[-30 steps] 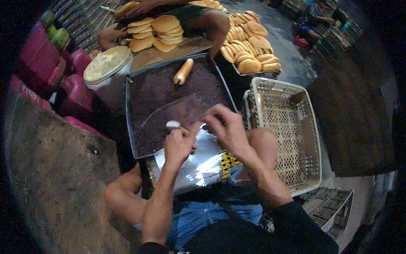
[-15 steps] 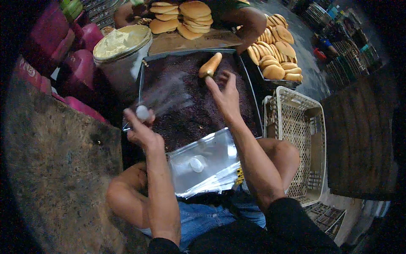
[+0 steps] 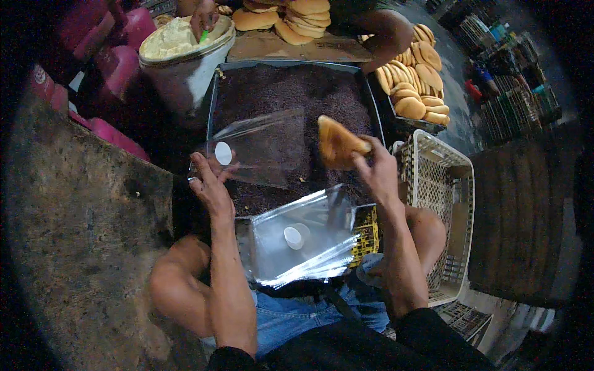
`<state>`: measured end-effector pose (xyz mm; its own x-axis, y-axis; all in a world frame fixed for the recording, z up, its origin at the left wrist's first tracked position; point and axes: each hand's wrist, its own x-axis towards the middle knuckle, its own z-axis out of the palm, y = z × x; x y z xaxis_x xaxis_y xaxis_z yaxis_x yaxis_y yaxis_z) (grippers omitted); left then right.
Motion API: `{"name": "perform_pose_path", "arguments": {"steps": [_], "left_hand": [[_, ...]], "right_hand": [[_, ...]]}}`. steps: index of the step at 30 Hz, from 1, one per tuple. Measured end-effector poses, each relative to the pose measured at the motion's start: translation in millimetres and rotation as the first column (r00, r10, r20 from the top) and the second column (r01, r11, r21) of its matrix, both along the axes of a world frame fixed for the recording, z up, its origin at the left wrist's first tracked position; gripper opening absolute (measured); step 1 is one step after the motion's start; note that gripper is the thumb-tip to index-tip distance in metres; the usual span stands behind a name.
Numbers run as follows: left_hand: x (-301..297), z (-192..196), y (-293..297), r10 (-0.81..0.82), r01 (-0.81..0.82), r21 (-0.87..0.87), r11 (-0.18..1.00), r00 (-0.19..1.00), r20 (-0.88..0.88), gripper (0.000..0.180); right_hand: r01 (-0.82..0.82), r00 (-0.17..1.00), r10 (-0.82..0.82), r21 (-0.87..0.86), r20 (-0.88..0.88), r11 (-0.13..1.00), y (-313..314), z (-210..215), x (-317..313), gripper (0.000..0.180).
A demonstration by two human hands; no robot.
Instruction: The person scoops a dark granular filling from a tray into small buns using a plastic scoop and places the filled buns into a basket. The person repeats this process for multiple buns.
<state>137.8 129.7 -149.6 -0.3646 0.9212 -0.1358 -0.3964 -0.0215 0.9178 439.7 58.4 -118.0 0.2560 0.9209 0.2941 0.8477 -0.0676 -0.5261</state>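
Note:
My left hand (image 3: 211, 188) holds a clear plastic bag (image 3: 266, 148) by its left end, near a white oval sticker. The bag spreads flat over a tray (image 3: 211, 105) of dark purple-brown crumbly stuff (image 3: 272, 86). My right hand (image 3: 377, 170) grips a golden-brown flat bun (image 3: 337, 143) at its right edge. The bun is tilted above the tray, right of the bag and apart from it. A stack of clear bags (image 3: 272, 250), with a white oval on top, lies over my lap.
Beyond the tray, flat buns (image 3: 303, 21) are piled on a board. A co-worker's hand (image 3: 204, 18) holds a green-handled tool in a bucket of pale cream (image 3: 179, 40). More buns (image 3: 411, 105) fill a box at right, beyond a cream-coloured plastic crate (image 3: 473, 204).
My right hand has come nearer and to the right with the bun, which now shows its broad side. The blurred bag has spread out rightward from my left hand. The co-worker's hand has reached the bucket.

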Motion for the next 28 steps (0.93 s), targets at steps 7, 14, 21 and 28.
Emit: {"name": "perform_pose_path", "arguments": {"steps": [7, 14, 21, 28], "left_hand": [[-5.7, 13.8, -5.8, -0.047, 0.056, 0.026, 0.998, 0.965, -0.259, 0.066], [25.5, 45.6, -34.6, -0.207, 0.268, 0.103, 0.958, 0.893, -0.399, 0.074], [94.3, 49.4, -86.9, -0.604, 0.579, 0.188, 0.793, 0.787, 0.125, 0.069], [79.5, 37.8, -78.3, -0.433, 0.468, 0.143, 0.872, 0.601, 0.672, 0.067]], "right_hand": [[-0.162, 0.983, 0.149, -0.121, -0.110, 0.979, -4.7, 41.5, 16.1, 0.049], [-0.105, 0.527, 0.012, -0.051, -0.850, 0.993, -81.6, 135.5, 29.0, 0.052], [-0.170, 0.578, 0.076, -0.028, -0.812, 0.985, -63.1, 92.4, 1.0, 0.059], [-0.259, 0.962, 0.202, 0.380, 0.184, 0.888, -65.4, 77.6, -56.5, 0.033]]}}
